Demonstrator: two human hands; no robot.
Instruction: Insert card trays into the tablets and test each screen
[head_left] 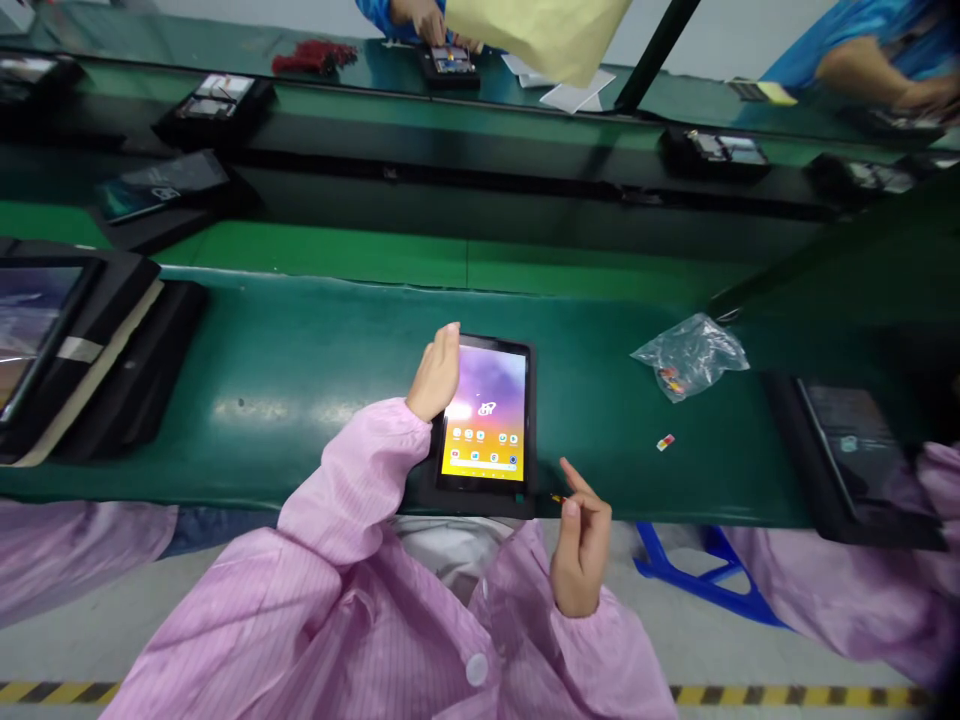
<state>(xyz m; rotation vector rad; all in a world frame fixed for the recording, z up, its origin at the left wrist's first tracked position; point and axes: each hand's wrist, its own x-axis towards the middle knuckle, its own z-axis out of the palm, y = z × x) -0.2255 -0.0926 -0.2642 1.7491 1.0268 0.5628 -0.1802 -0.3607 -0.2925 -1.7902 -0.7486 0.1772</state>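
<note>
A black-cased tablet point(487, 410) lies in portrait on the green conveyor belt point(300, 350), its long axis running from 12 to 6 o'clock, the glossy screen lit and facing up. The left hand point(435, 375) is open, fingers together, its side against the tablet's 9 o'clock edge without closing around it. The right hand point(581, 560) sits just off the 5 o'clock corner, thumb and forefinger pinching a small yellow-tipped pin point(556, 498). Pink striped smock sleeves point(352, 480) reach both wrists. A crumpled clear plastic bag point(690, 355) lies well off at 3 o'clock, a small card point(665, 442) near it
</note>
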